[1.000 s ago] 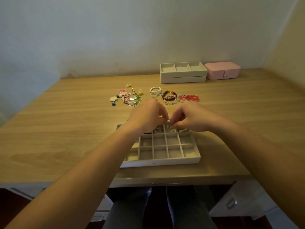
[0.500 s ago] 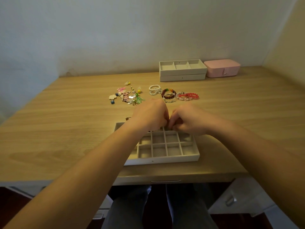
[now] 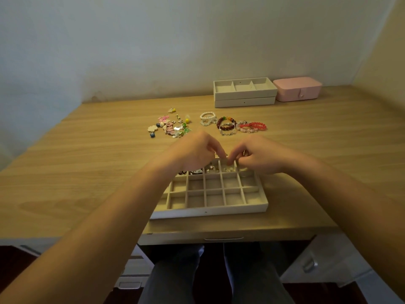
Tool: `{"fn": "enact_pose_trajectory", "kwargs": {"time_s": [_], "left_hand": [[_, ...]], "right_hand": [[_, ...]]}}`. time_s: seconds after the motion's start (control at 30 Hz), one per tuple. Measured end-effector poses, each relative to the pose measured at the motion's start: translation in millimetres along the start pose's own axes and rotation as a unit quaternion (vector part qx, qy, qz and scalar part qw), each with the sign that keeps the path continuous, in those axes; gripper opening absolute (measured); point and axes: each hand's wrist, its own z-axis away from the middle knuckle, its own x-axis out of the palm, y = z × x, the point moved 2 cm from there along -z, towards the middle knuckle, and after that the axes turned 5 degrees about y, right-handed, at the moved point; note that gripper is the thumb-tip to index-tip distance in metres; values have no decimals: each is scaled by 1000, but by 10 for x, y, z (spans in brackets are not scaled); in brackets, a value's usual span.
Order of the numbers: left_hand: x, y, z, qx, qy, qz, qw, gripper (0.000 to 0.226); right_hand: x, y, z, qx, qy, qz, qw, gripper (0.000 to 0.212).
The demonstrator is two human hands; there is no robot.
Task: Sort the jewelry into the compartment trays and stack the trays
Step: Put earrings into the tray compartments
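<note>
A beige compartment tray point(image 3: 210, 210) lies near the desk's front edge, with small jewelry pieces point(image 3: 197, 171) in its far row. My left hand point(image 3: 192, 152) and my right hand point(image 3: 256, 156) hover over that far row with fingertips almost meeting. They pinch a tiny thin piece point(image 3: 221, 154) between them, too small to identify. Further back lie a pile of small charms and earrings point(image 3: 172, 126), a white pearl bracelet point(image 3: 207, 118), a dark red beaded bracelet point(image 3: 226, 125) and red and pink bracelets point(image 3: 252, 126).
Two stacked beige trays point(image 3: 244, 93) stand at the back, the top one with three sections. A pink jewelry box point(image 3: 298, 88) sits to their right. The wooden desk point(image 3: 87, 163) meets walls behind and on the right. A drawer handle point(image 3: 223, 238) shows below the front edge.
Both hands have stayed over the tray's far row and shifted a little. The fingertips now stand slightly apart with the tiny piece between them.
</note>
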Motion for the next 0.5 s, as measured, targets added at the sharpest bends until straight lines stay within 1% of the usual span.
{"fn": "enact_pose_trajectory", "kwargs": {"time_s": [0.1,0.2,0.33,0.5], "left_hand": [[82,26,20,19,-15,-43,999,39],[133,30,25,29,-13,-83,996,35],[159,37,48,47,-27,-126,991,41],[181,30,54,59,-40,-140,988,44]], "right_hand": [[28,-37,-15,-5,-27,37,999,36],[61,-29,-33,-10,-23,60,998,36],[36,16,-28,-1,7,41,999,34],[31,55,-23,9,-4,46,999,34]]}}
